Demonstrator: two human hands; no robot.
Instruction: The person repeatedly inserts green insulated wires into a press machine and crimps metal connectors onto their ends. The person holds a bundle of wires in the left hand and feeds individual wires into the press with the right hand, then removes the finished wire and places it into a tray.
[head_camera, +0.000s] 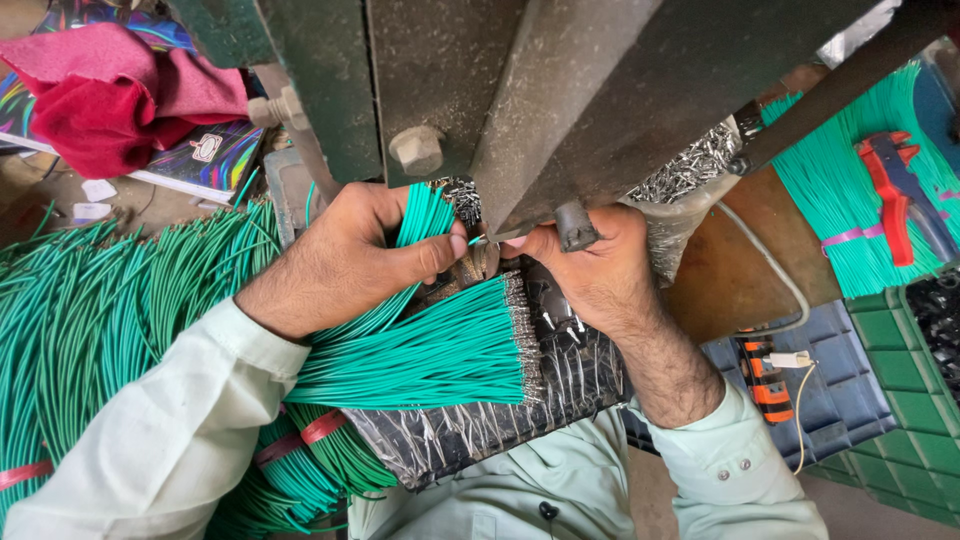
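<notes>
- single green wire (478, 239) pinched at its tip between thumb and forefinger of right hand (590, 270), fed in under the grey metal press (560, 110); held horizontal, likely so the bare end lines up with the press opening
- right hand closed tight on that wire end, other fingers curled under, tucked right below the press
- left hand (350, 255) just left of the press, fist closed around a small bunch of green wires (425, 212), thumb laid across them; bunch stands upward toward the press, probably kept close to the right hand for easy picking
- below the press: flat fan of green wires with metal terminals (440, 355) lying on a foil-wrapped block (500, 420), terminal ends all pointing right, toward the right hand
- left of the press: big loose bundle of green wires (90, 320), pink ties round some
- upper left of the press: red cloth (95, 90) on a colourful book
- right of the press: another green wire bundle (850, 200) with a red wire stripper (895, 190) lying on it; blue and green crates below
- strip of metal terminals (690, 165) hangs at the press's right side
</notes>
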